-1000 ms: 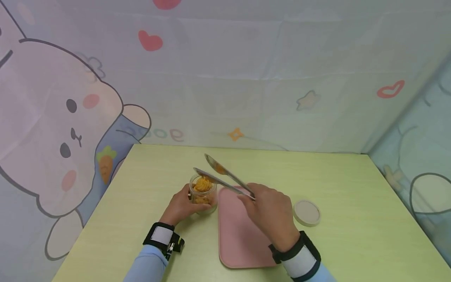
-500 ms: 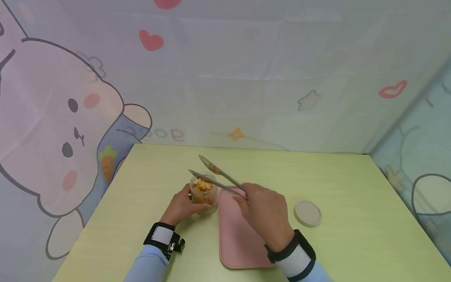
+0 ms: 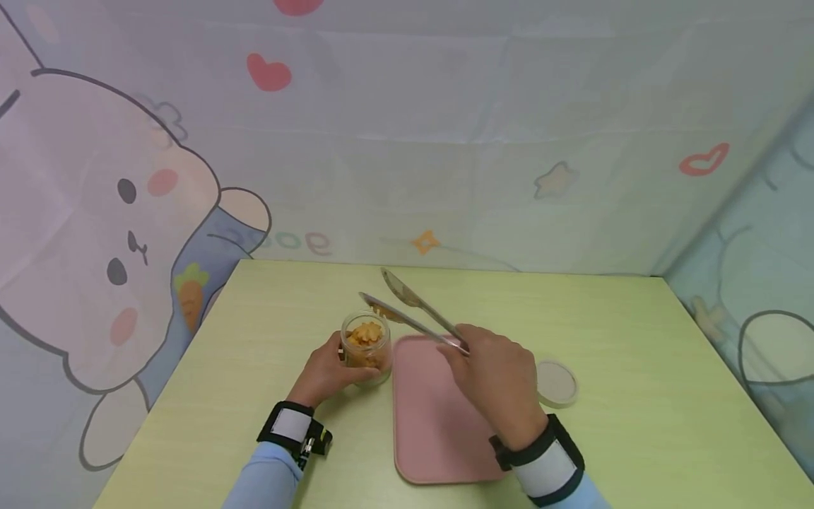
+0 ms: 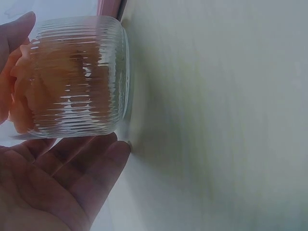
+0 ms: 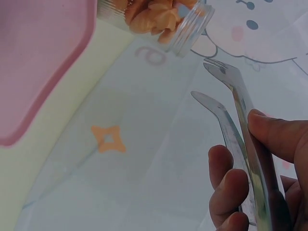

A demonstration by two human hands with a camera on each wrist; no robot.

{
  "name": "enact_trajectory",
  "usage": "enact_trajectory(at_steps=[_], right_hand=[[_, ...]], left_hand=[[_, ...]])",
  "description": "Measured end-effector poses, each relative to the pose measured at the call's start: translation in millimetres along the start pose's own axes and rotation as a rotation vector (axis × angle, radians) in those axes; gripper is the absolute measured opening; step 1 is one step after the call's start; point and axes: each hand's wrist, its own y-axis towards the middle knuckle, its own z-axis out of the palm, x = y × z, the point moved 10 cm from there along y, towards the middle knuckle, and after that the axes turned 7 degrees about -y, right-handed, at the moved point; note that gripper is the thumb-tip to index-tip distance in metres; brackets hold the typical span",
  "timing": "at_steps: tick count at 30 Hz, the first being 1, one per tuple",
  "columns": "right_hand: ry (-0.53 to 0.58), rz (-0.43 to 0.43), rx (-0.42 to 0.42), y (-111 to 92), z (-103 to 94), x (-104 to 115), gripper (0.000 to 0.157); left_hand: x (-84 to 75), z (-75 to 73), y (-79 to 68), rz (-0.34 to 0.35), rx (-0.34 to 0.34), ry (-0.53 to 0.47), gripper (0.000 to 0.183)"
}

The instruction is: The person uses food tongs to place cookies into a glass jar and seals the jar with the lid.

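A small ribbed glass jar (image 3: 375,364) stands at the left edge of the pink tray, holding several golden-orange swirl-shaped cookies (image 3: 367,334). My left hand (image 3: 327,372) grips it from the side, fingers on the near-left and thumb across the front; the left wrist view shows the jar (image 4: 72,82) between thumb and fingers. My right hand (image 3: 499,382) holds metal tongs (image 3: 421,327) above the tray. The tongs' tips are spread, with nothing between them in the right wrist view, and hang just beyond the mouth of the jar (image 5: 192,29).
The pink tray (image 3: 432,424) lies in the middle of the pale yellow table (image 3: 668,396), partly under my right forearm. A round whitish lid (image 3: 557,384) sits to its right, partly covered by my right hand. A printed cloth (image 3: 470,198) hangs behind the table.
The tongs dipped left over the jar's mouth, then moved back up and right, clear of the cookies. The top cookie sits lower in the jar than a second ago. My left hand stayed put.
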Motion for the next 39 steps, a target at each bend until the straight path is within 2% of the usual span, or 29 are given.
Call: enact_trajectory(at_steps=[9,19,28,34,39], right_hand=[[0.036,0.125,0.051,-10,1.4,-38,0.021],[0.020,0.204,0.165,-36,28.8,-64,0.028],[-0.015,0.229,0.254,-57,56.4,-76,0.029],[-0.048,0.252,0.397,-66,76.2,-78,0.032],[-0.096,0.256,0.452,-68,82.1,-77,0.036]], left_hand=[[1.0,1.3,0.4,-0.011,0.007,-0.005,0.100],[2.9,2.7,2.1,-0.007,0.004,-0.007,0.099],[2.2,2.1,1.8,-0.012,0.006,-0.022,0.101],[3.7,1.9,2.7,-0.013,0.001,-0.017,0.101],[4.1,3.3,3.1,-0.013,0.000,-0.022,0.101]])
